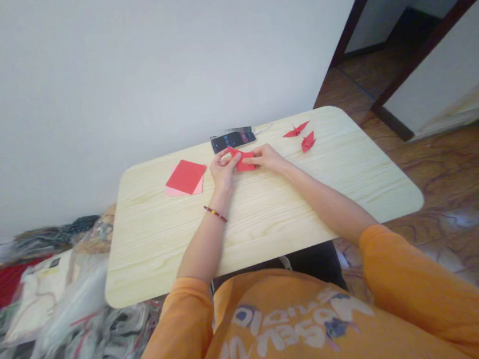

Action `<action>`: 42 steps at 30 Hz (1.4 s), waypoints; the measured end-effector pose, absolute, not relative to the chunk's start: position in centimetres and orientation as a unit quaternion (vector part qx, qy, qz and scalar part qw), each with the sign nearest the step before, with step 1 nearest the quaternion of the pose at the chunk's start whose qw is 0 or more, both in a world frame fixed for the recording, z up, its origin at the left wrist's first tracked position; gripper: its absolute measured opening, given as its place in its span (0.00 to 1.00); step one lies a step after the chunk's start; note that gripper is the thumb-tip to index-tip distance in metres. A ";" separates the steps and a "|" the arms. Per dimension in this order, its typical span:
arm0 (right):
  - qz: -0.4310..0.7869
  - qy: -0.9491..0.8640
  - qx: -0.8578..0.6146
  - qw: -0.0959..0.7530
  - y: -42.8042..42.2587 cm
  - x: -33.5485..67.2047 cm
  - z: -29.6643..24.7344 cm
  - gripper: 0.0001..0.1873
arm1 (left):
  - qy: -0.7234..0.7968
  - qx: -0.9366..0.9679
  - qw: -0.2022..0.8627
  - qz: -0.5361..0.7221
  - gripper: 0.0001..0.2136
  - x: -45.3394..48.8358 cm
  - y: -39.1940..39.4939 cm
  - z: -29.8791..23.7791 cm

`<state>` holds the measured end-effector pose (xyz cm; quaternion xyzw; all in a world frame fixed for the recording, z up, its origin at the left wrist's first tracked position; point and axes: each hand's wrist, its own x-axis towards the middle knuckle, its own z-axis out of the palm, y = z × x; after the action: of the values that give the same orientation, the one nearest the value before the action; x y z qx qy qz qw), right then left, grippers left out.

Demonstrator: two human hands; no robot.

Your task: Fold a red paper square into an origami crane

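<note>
A partly folded piece of red paper (245, 160) lies on the light wooden table (269, 210), far from me near the middle. My left hand (222, 169) pinches its left side, fingers closed on a raised flap. From the right, my right hand (267, 157) presses and grips the paper's other edge. A bead bracelet sits on my left wrist.
A stack of red and pink paper squares (185, 177) lies left of my hands. Behind them a dark phone (233, 140) rests by the wall. Two folded red paper cranes (302, 135) sit at the far right. Plastic bags and fabric (41, 306) pile up left of the table.
</note>
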<state>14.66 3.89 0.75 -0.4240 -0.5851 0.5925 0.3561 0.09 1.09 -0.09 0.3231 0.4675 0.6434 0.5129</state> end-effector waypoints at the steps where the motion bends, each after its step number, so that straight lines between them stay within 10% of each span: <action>1: 0.588 -0.591 -0.424 0.353 3.9 14.6 0.8 0.19 | 0.463 0.310 0.514 0.652 0.28 0.1 1.1 -0.1; 42: 0.681 -0.472 -0.342 0.444 4.0 15.1 0.2 0.19 | 0.476 0.418 0.405 0.660 0.23 -1.3 2.2 -1.4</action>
<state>15.06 3.97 0.17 -0.3421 -0.4724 0.6805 0.4435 -1.32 2.22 -1.41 0.4178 0.4759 0.6597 0.4047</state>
